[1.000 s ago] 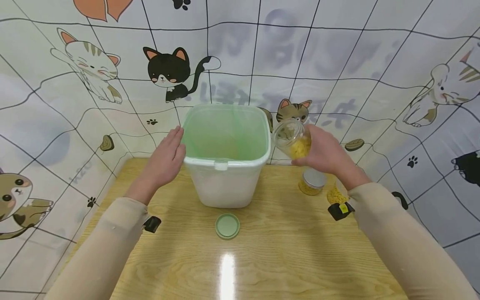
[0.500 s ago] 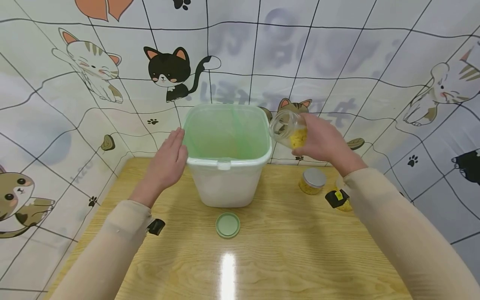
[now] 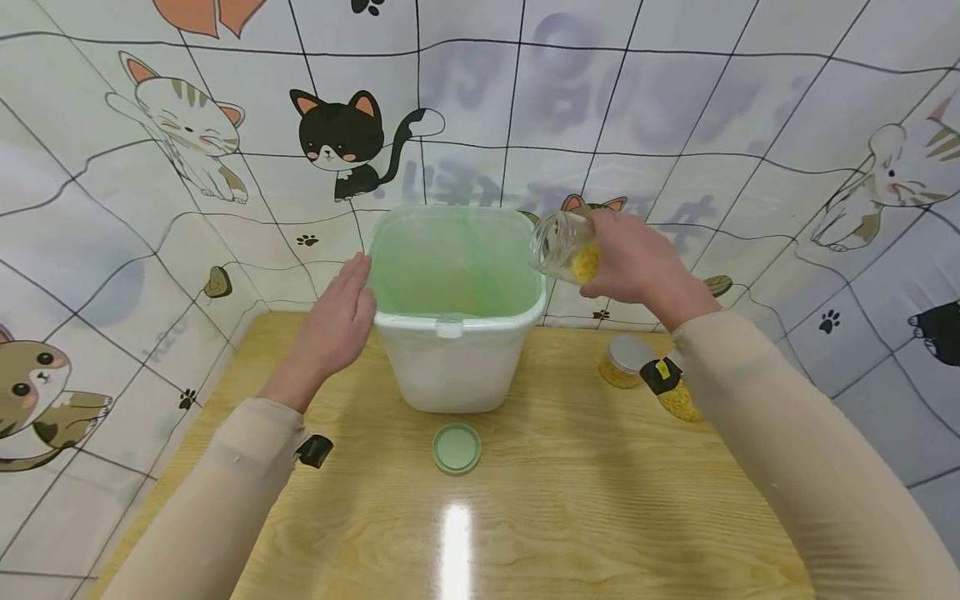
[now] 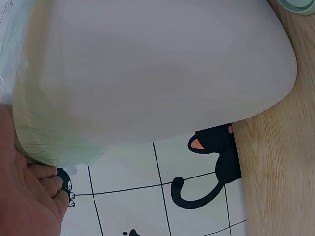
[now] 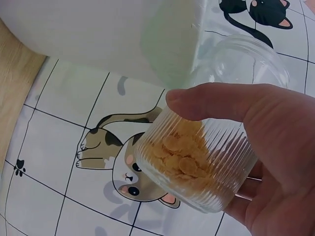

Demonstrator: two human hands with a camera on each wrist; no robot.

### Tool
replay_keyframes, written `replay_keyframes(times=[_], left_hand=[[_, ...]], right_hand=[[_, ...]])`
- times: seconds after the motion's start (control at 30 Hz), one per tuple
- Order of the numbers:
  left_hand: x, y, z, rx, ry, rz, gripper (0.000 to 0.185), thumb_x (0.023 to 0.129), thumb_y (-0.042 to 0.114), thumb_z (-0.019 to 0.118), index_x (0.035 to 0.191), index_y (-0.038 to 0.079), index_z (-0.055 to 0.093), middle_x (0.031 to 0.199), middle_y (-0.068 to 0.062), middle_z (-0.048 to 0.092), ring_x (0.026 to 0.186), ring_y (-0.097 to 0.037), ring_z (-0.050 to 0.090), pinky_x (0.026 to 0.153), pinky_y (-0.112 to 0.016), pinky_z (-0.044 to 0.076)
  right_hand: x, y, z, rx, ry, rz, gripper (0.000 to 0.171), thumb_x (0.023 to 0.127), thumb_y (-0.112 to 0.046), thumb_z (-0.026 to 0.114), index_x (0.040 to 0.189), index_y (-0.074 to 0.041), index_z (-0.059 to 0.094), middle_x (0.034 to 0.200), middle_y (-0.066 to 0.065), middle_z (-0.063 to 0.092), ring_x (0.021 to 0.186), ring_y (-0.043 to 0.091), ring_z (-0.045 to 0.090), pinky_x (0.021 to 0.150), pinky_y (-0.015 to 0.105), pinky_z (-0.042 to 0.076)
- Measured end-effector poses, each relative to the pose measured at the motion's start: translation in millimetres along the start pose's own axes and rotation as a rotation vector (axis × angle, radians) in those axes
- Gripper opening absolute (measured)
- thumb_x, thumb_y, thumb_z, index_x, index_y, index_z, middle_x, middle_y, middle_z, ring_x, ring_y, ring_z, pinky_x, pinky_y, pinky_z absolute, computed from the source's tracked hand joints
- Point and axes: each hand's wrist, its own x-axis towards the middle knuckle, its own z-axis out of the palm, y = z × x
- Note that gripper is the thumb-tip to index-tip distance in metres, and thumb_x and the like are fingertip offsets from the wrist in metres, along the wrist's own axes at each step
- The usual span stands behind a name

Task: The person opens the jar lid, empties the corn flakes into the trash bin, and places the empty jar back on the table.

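Note:
My right hand [image 3: 637, 258] grips a clear ribbed glass jar [image 5: 221, 152] round its body, thumb across the near side. The jar lies tilted, its uncapped mouth over the right rim of a white bin [image 3: 457, 367]. Yellow flakes [image 5: 182, 157] sit inside it, towards the base. A thin green liner bag [image 3: 450, 258] lines the bin and folds over its rim. Against the bin's left rim rests my left hand [image 3: 330, 325], fingers extended along the side. In the left wrist view its fingers [image 4: 49, 184] touch the liner's edge.
A round green lid [image 3: 457, 448] lies on the wooden table [image 3: 525, 517] before the bin. To the right stand a silver-lidded jar [image 3: 626, 358] and another container of yellow bits [image 3: 681, 404], partly hidden by my forearm. A cat-patterned wall covering [image 3: 480, 100] rises close behind.
My right hand has moved left and up with the jar, tipping it further, and its mouth now reaches the bin's right rim. The left hand stays at the bin.

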Motion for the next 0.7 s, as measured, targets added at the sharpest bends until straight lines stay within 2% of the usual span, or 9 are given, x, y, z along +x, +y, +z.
replay_keyframes(times=[0.13, 0.27, 0.37, 0.53, 0.7], left_hand=[[0.7, 1.6, 0.2, -0.007, 0.002, 0.001, 0.058, 0.104, 0.030, 0.015, 0.157, 0.005, 0.015, 0.165, -0.007, 0.010, 0.154, -0.026, 0.008, 0.127, -0.043, 0.010], [0.2, 1.6, 0.6, -0.011, 0.006, -0.002, 0.058, 0.104, 0.029, 0.015, 0.157, 0.006, 0.015, 0.165, -0.006, 0.010, 0.154, -0.026, 0.008, 0.127, -0.044, 0.011], [0.4, 1.2, 1.0, -0.018, 0.006, -0.001, 0.058, 0.104, 0.030, 0.015, 0.157, 0.006, 0.015, 0.165, -0.005, 0.010, 0.154, -0.026, 0.008, 0.127, -0.044, 0.010], [1.5, -0.9, 1.7, -0.027, 0.010, 0.010, 0.058, 0.104, 0.030, 0.015, 0.157, 0.007, 0.015, 0.165, -0.005, 0.010, 0.154, -0.026, 0.008, 0.127, -0.044, 0.011], [2.3, -2.5, 1.3, -0.037, 0.012, 0.014, 0.058, 0.104, 0.030, 0.014, 0.157, 0.007, 0.014, 0.165, -0.005, 0.010, 0.154, -0.026, 0.008, 0.127, -0.043, 0.010]], right_hand=[[1.5, -3.3, -4.3, -0.037, 0.013, -0.022, 0.089, 0.072, -0.024, 0.079, 0.145, 0.000, 0.033, 0.126, 0.019, 0.052, 0.106, 0.035, 0.050, 0.079, 0.047, 0.048], [4.7, -6.1, -6.3, -0.085, 0.045, -0.055, 0.087, 0.073, -0.020, 0.075, 0.146, 0.001, 0.033, 0.135, 0.023, 0.049, 0.121, 0.041, 0.045, 0.094, 0.055, 0.046], [6.8, -7.7, -6.5, -0.103, 0.075, -0.069, 0.086, 0.073, -0.017, 0.074, 0.147, 0.000, 0.033, 0.138, 0.024, 0.047, 0.125, 0.042, 0.042, 0.102, 0.056, 0.042], [9.6, -11.4, -7.0, -0.123, 0.116, -0.085, 0.082, 0.071, -0.014, 0.075, 0.142, 0.001, 0.038, 0.135, 0.023, 0.050, 0.120, 0.040, 0.044, 0.104, 0.054, 0.041], [12.2, -15.8, -8.2, -0.163, 0.142, -0.104, 0.074, 0.071, -0.012, 0.075, 0.135, 0.002, 0.042, 0.133, 0.023, 0.049, 0.123, 0.041, 0.043, 0.109, 0.056, 0.038]])
